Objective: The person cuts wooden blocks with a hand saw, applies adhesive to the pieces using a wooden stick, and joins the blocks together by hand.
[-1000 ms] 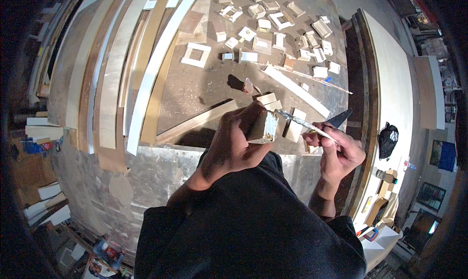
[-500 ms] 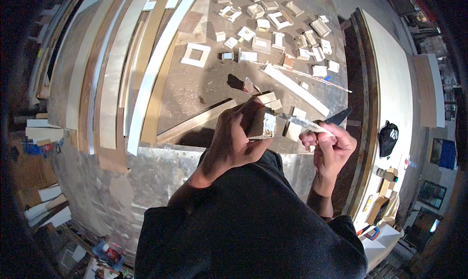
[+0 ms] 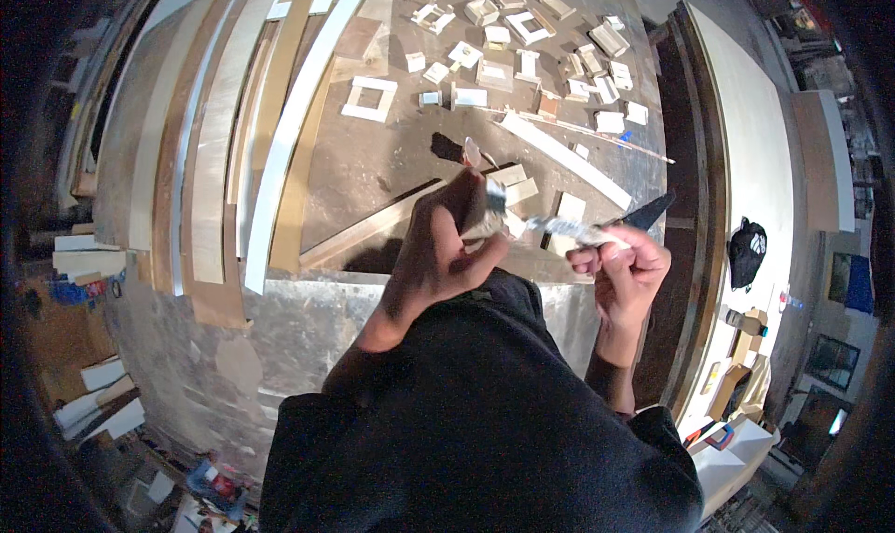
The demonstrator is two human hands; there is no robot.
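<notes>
In front of my body, my left hand point(image 3: 436, 258) is closed around a small wooden block point(image 3: 487, 224), thumb below and fingers above. A pale end of the block shows past the fingers; the rest of it is hidden. My right hand point(image 3: 626, 270) pinches a thin stick-like tool point(image 3: 564, 228) smeared with white, its kind unclear. The tool points left, its tip close to the block; whether they touch I cannot tell. Just beyond the left hand stands a small pale rounded thing point(image 3: 473, 153). Wood offcuts point(image 3: 515, 184) lie behind the block.
Several small wooden pieces and frames point(image 3: 494, 74) are scattered over the far table point(image 3: 373, 160). Long boards point(image 3: 298, 142) lie along the left. A pale strip point(image 3: 569, 162) slants across the right. Beyond a dark gap stands a light bench point(image 3: 746, 160) with a black cap point(image 3: 747, 252).
The block in my left hand has turned, so its white-smeared face no longer faces me. Both hands have shifted slightly left, and the tool's tip stays near the block.
</notes>
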